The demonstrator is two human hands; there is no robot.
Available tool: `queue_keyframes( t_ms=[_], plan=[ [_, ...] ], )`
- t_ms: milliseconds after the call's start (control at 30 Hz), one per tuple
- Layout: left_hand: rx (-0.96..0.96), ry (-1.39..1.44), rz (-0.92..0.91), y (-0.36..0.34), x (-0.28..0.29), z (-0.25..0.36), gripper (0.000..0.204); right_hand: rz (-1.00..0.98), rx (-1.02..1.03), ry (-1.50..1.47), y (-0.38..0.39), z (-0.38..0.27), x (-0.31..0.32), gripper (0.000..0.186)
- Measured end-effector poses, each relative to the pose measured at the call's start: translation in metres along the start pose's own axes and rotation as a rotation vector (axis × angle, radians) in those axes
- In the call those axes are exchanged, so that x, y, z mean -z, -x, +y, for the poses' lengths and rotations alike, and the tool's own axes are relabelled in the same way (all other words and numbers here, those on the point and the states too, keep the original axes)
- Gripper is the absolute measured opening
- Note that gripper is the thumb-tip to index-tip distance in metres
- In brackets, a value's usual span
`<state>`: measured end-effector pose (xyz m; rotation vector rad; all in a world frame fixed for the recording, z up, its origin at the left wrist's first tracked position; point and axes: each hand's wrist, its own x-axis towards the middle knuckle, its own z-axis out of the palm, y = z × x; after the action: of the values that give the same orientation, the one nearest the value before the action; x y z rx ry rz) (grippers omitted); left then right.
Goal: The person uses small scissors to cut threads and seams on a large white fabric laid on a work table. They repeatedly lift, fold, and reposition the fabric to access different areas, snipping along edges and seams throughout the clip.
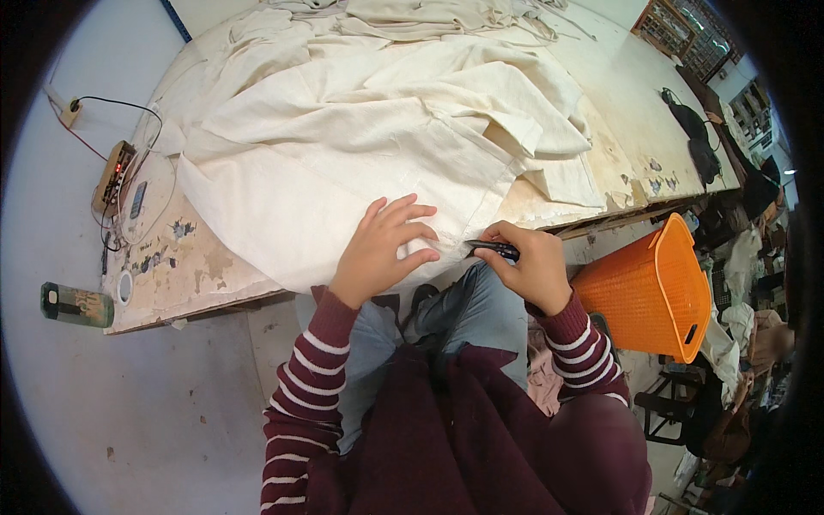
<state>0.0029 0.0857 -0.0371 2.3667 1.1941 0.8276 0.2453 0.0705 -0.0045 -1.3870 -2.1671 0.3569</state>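
Note:
A large cream cloth (343, 154) lies in loose folds over the table, and its near edge hangs over the front toward my lap. My left hand (384, 249) rests on or just above this edge, fingers spread and holding nothing. To the right of it, my right hand (534, 264) is closed around small black thread snips (498, 249). Their pointed tip faces left, beside a seam at the cloth's edge. Whether the tip touches the cloth I cannot tell.
An orange plastic basket (652, 287) stands on the right, below the table (614, 129). At the left edge are a wired box (114, 178), a remote-like device (139, 198), a tape roll (125, 287) and a bottle (77, 305). A dark item (693, 137) lies at the far right.

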Motion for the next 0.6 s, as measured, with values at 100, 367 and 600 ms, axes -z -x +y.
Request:
queue_keyframes(
  t_ms=[100, 367, 600],
  plan=[
    [0.007, 0.006, -0.001, 0.0, 0.0, 0.0, 0.023, 0.038, 0.129, 0.005, 0.002, 0.007, -0.002, 0.018],
    [0.021, 0.01, 0.0, 0.0, 0.001, 0.002, 0.023, 0.05, 0.262, 0.031, 0.0, 0.013, -0.003, 0.017],
    [0.025, 0.015, 0.0, 0.0, 0.0, 0.002, 0.022, 0.065, 0.296, 0.014, -0.002, 0.014, -0.001, 0.017]
  ],
)
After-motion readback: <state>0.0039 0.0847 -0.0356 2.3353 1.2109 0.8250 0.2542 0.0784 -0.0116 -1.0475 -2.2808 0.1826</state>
